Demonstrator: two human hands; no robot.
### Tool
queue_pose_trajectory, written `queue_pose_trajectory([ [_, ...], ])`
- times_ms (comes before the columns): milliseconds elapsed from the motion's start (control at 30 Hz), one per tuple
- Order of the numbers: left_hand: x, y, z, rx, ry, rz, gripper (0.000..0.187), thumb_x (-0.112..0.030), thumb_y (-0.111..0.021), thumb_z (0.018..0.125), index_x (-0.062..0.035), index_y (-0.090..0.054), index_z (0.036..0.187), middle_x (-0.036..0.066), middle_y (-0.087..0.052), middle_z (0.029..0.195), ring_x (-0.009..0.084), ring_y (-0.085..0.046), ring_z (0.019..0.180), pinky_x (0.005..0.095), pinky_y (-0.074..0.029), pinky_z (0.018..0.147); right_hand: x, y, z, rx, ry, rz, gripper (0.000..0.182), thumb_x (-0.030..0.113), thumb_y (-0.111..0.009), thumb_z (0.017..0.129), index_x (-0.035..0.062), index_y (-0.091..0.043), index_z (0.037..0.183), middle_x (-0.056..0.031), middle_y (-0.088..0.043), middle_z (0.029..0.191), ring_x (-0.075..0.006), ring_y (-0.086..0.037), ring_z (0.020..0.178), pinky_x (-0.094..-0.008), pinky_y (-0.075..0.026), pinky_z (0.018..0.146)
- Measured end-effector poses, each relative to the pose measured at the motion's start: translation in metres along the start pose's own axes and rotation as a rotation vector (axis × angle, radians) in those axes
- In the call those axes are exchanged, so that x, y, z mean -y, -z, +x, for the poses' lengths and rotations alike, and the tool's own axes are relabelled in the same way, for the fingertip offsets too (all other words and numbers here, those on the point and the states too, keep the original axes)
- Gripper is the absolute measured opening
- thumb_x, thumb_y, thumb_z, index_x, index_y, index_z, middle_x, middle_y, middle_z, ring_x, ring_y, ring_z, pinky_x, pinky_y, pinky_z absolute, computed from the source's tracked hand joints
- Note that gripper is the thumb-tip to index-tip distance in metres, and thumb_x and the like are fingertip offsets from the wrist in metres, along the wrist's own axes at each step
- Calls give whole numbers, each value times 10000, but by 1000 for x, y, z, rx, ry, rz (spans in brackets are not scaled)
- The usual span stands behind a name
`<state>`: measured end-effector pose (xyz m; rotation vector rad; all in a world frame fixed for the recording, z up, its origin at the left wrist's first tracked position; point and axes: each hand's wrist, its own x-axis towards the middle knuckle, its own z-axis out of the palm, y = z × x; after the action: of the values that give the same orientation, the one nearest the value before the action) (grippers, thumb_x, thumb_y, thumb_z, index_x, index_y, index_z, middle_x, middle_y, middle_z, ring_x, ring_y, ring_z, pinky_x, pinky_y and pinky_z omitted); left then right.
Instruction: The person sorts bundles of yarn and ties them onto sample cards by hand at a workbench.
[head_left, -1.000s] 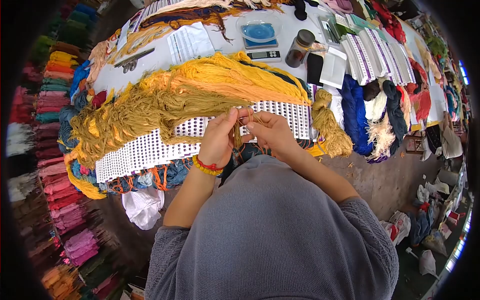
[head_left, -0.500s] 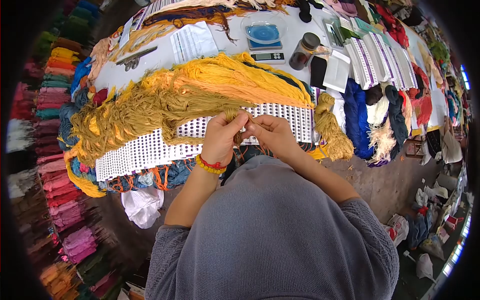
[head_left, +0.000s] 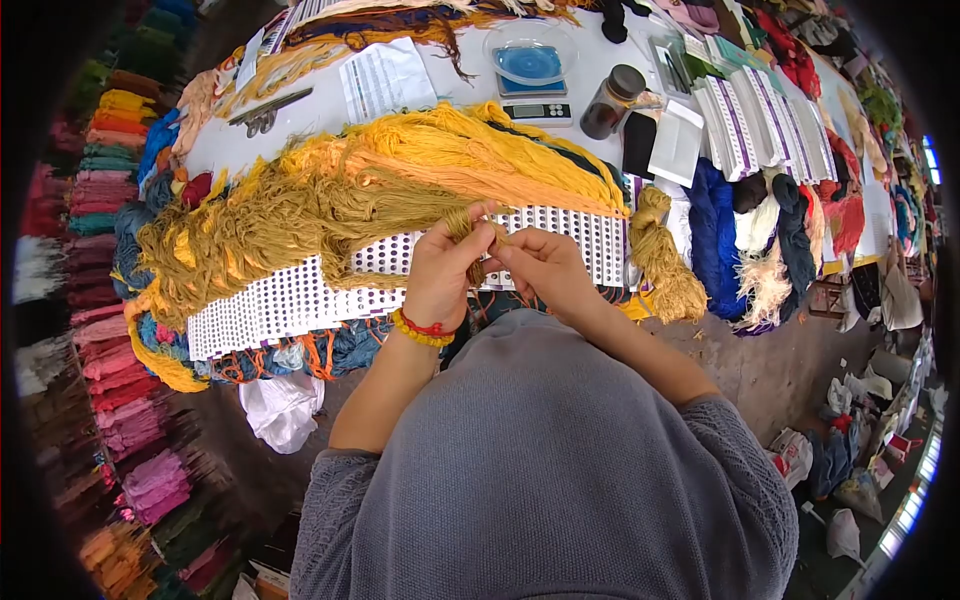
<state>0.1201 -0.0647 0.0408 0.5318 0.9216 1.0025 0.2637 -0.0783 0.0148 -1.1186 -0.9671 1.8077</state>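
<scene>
My left hand (head_left: 447, 262), with a yellow and a red bracelet at its wrist, is closed around the end of an olive-brown yarn bundle (head_left: 380, 208). The bundle runs left across the table in a loose, tangled heap. Close beside it, my right hand (head_left: 545, 268) pinches at the same yarn, thumb and forefinger together; the strands between the fingertips are too fine to make out fully. Beneath both hands lie white cards with rows of dark holes (head_left: 590, 243). Yellow yarn (head_left: 450, 140) and peach yarn (head_left: 470, 178) lie just behind.
A twisted golden-olive skein (head_left: 662, 262) hangs over the table edge at right. Behind are a digital scale (head_left: 540, 112) with a clear bowl (head_left: 530, 50), a dark jar (head_left: 612, 102), a paper sheet (head_left: 388, 80) and white card stacks (head_left: 728, 125). Coloured yarn piles (head_left: 118, 300) line the left side.
The fingers of both hands have shifted slightly at the yarn, with a left fingertip lifted a little. The hands stay in nearly the same place.
</scene>
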Motion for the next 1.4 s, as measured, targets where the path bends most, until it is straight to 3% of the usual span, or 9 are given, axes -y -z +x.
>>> queue_pose_trajectory([
  [333,1,-3,2,-34,-61,54,357,-76,-538,833,-3,-450,1171,30,-586,828,99,-563,722,219,-479,597,-1,2,0,37,18,20,94,119,-548,824,30,-575,832,19,-519,598,-26,-430,487,-169,-345,438],
  [533,6,12,8,-79,-47,127,289,-194,-474,882,24,-529,1063,14,-566,691,68,-526,602,196,-445,538,-13,4,9,-85,394,-139,81,95,-510,829,26,-552,836,4,-508,631,-55,-408,475,-207,-337,429],
  [600,4,23,9,20,-4,57,308,-239,-433,897,21,-547,1015,10,-544,681,94,-531,605,232,-458,573,1,12,5,131,-185,389,166,169,-432,866,50,-545,846,4,-455,582,-76,-366,441,-224,-305,424],
  [633,4,26,9,119,40,-14,352,-283,-392,911,19,-565,967,7,-523,671,120,-536,608,268,-471,608,5,13,2,281,-222,750,276,258,-362,893,63,-556,874,8,-386,535,-73,-322,419,-221,-260,408],
  [733,1,26,9,184,66,-60,422,-347,-341,918,9,-551,1003,18,-544,731,127,-540,653,275,-467,633,13,12,0,473,-168,1003,348,325,-334,900,65,-565,912,21,-318,508,-57,-285,415,-210,-239,405],
  [800,-3,14,5,100,85,-37,431,-358,-338,916,5,-539,1031,28,-557,805,122,-542,699,272,-464,649,18,7,2,437,-138,861,295,297,-423,884,47,-568,943,40,-398,534,-37,-296,426,-192,-247,403],
  [867,-5,6,2,16,104,-14,443,-370,-336,915,2,-527,1058,38,-570,878,117,-544,746,268,-462,665,28,-8,4,-13,-65,134,202,209,-518,849,34,-572,934,38,-511,616,-14,-328,449,-165,-263,412],
  [1000,-1,4,0,38,96,98,438,-346,-350,915,8,-487,1132,51,-548,1047,100,-535,839,234,-448,688,3,-14,17,-44,42,96,152,106,-569,806,-32,-559,867,-29,-592,750,-79,-540,646,-212,-460,583],
  [1400,0,13,0,-32,-17,10,237,-114,-465,869,76,-536,991,123,-587,992,165,-580,848,273,-481,699,2,-13,16,-100,66,-24,100,66,-549,771,-22,-579,733,2,-564,675,-53,-478,575,-195,-400,524],
])
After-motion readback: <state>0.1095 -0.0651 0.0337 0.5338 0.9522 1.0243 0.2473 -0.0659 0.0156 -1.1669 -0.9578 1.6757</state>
